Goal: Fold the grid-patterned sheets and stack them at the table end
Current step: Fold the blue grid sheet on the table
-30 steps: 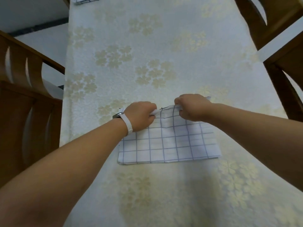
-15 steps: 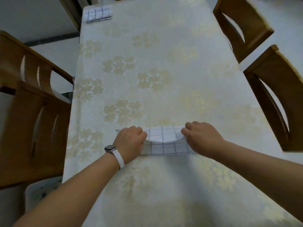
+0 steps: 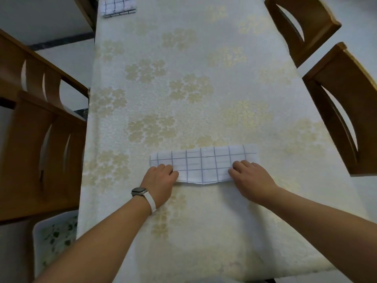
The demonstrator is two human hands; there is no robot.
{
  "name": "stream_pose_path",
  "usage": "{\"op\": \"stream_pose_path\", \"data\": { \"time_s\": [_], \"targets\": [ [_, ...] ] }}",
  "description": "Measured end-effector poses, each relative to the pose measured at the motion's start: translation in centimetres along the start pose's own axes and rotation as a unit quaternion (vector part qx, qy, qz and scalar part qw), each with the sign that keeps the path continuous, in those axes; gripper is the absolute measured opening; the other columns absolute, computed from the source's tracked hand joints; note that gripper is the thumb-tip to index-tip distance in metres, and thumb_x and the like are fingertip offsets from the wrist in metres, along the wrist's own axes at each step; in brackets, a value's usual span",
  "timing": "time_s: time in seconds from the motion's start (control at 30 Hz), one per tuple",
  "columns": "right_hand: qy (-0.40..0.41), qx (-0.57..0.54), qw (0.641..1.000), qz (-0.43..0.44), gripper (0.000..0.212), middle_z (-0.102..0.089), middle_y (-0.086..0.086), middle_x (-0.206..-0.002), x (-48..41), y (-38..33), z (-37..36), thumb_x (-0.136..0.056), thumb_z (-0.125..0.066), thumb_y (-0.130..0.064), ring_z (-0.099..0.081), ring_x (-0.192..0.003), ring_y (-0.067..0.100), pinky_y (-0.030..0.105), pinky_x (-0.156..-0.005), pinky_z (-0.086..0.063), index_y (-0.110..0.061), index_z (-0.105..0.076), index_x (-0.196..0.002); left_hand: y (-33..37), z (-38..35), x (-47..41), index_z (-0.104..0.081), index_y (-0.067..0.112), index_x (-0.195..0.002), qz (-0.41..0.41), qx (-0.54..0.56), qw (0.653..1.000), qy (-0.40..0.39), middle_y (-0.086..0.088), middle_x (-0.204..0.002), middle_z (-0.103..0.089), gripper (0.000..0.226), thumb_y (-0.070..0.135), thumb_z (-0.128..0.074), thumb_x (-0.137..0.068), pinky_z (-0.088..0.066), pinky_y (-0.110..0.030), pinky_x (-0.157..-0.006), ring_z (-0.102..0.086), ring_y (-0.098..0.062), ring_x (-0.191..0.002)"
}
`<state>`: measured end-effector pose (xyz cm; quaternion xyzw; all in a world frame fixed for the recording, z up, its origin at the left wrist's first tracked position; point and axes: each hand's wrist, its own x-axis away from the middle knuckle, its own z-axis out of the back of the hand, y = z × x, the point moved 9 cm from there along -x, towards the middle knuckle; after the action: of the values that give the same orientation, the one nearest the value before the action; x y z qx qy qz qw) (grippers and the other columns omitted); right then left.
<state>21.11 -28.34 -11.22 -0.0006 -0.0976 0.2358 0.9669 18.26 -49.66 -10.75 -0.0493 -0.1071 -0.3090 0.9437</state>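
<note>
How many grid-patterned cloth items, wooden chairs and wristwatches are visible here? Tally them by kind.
Grid sheet being folded: 1
Folded grid pile, far end: 1
Wooden chairs: 4
Wristwatch: 1
Total: 7

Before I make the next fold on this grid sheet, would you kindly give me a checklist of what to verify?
1. Grip of the left hand on the sheet: ok, fingers curled at its near edge.
2. Grip of the right hand: ok, likewise.
3. Strip lying flat: not ok, the near edge bows between the hands.
4. Near corners aligned: cannot tell, the hands cover them.
5. Neatness of the stack at the far end of the table: cannot tell, the frame partly cuts it off.
</note>
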Motion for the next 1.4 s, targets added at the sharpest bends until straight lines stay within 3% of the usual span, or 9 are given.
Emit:
{"op": "stream_pose_path", "data": {
  "time_s": [0.2, 0.33, 0.4, 0.5, 0.6, 0.9, 1.13, 1.27, 1.4],
  "targets": [
    [-0.035, -0.052, 0.998, -0.022, 0.032, -0.061, 0.007, -0.101, 0.8, 0.5, -1.0, -0.075, -0.061, -0.027, -0.058, -0.082, 0.027, 0.035, -0.064, -0.050, -0.013, -0.064, -0.104, -0.2, -0.7, 0.9, -0.066, 0.014, -0.083, 0.012, 0.047, 0.999, 0.007, -0.003, -0.081, -0.060, 0.024, 0.013, -0.064, -0.060, -0.034, -0.029, -0.056, -0.053, -0.026, -0.066],
    [-0.020, -0.072, 0.997, -0.026, 0.032, -0.061, 0.006, -0.106, -0.8, 0.2, 0.3, -0.081, -0.058, -0.033, -0.059, -0.086, 0.026, 0.035, -0.068, -0.051, -0.015, -0.063, -0.106, 1.0, 0.9, -0.4, -0.066, 0.012, -0.113, -0.002, 0.109, 0.992, 0.062, -0.010, -0.117, -0.064, 0.041, 0.030, -0.048, -0.080, -0.051, -0.040, -0.078, -0.062, -0.028, -0.101],
    [-0.012, -0.076, 0.997, -0.024, 0.034, -0.060, 0.006, -0.113, -2.3, -0.1, 0.8, -0.084, -0.057, -0.033, -0.059, -0.093, 0.026, 0.036, -0.074, -0.052, -0.015, -0.061, -0.112, 2.1, 0.7, -2.0, -0.055, 0.013, -0.131, -0.012, 0.118, 0.993, 0.026, -0.011, -0.137, -0.053, 0.052, 0.040, -0.043, -0.089, -0.047, -0.044, -0.094, -0.052, -0.029, -0.123],
    [-0.011, -0.073, 0.997, -0.011, 0.042, -0.058, 0.010, -0.127, -4.5, -0.9, 1.1, -0.085, -0.057, -0.033, -0.058, -0.107, 0.028, 0.039, -0.083, -0.052, -0.014, -0.058, -0.122, 3.8, 0.1, -4.2, -0.026, 0.020, -0.150, -0.021, 0.114, 0.992, -0.043, -0.005, -0.160, -0.019, 0.065, 0.052, -0.032, -0.095, -0.022, -0.043, -0.115, -0.019, -0.024, -0.146],
    [-0.018, -0.076, 0.997, -0.003, 0.046, -0.056, 0.013, -0.131, -6.1, -1.4, 0.9, -0.083, -0.057, -0.032, -0.055, -0.114, 0.030, 0.041, -0.085, -0.052, -0.012, -0.057, -0.124, 4.4, -0.5, -5.8, -0.010, 0.022, -0.154, -0.021, 0.097, 0.993, -0.068, -0.002, -0.162, -0.003, 0.070, 0.056, -0.030, -0.096, -0.010, -0.042, -0.118, -0.004, -0.022, -0.149],
    [-0.039, -0.073, 0.996, -0.019, 0.053, -0.055, 0.013, -0.136, -6.5, -0.5, -0.4, -0.084, -0.060, -0.041, -0.053, -0.122, 0.031, 0.044, -0.092, -0.050, -0.013, -0.058, -0.128, 1.7, -3.9, -5.5, 0.009, 0.030, -0.152, 0.005, 0.067, 0.992, -0.109, 0.003, -0.160, 0.016, 0.076, 0.068, -0.019, -0.092, 0.006, -0.046, -0.117, 0.015, -0.020, -0.147],
    [-0.045, -0.090, 0.994, -0.028, 0.057, -0.044, 0.011, -0.149, -6.0, -0.5, -0.8, -0.092, -0.050, -0.045, -0.041, -0.136, 0.029, 0.042, -0.108, -0.037, -0.015, -0.048, -0.140, 1.4, -4.3, -4.7, 0.018, 0.031, -0.150, 0.050, 0.064, 0.989, -0.126, 0.001, -0.157, 0.028, 0.080, 0.073, -0.011, -0.088, 0.014, -0.049, -0.114, 0.027, -0.021, -0.144],
    [-0.049, -0.107, 0.991, -0.056, 0.059, -0.036, 0.011, -0.153, -5.8, 0.4, -0.2, -0.094, -0.046, -0.046, -0.032, -0.141, 0.029, 0.042, -0.113, -0.027, -0.016, -0.039, -0.144, 2.0, -3.7, -4.9, 0.012, 0.028, -0.152, 0.057, 0.084, 0.985, -0.137, -0.002, -0.159, 0.023, 0.084, 0.073, -0.019, -0.088, 0.010, -0.050, -0.117, 0.024, -0.022, -0.145],
    [-0.038, -0.097, 0.986, -0.129, 0.055, -0.044, 0.009, -0.142, -4.7, 3.8, 0.8, -0.091, -0.048, -0.045, -0.041, -0.130, 0.028, 0.040, -0.108, -0.031, -0.016, -0.043, -0.137, 3.8, -1.5, -6.5, -0.009, 0.024, -0.153, 0.016, 0.088, 0.988, -0.122, -0.004, -0.162, 0.007, 0.077, 0.065, -0.031, -0.091, 0.001, -0.048, -0.119, 0.009, -0.022, -0.148]
  ]
}}
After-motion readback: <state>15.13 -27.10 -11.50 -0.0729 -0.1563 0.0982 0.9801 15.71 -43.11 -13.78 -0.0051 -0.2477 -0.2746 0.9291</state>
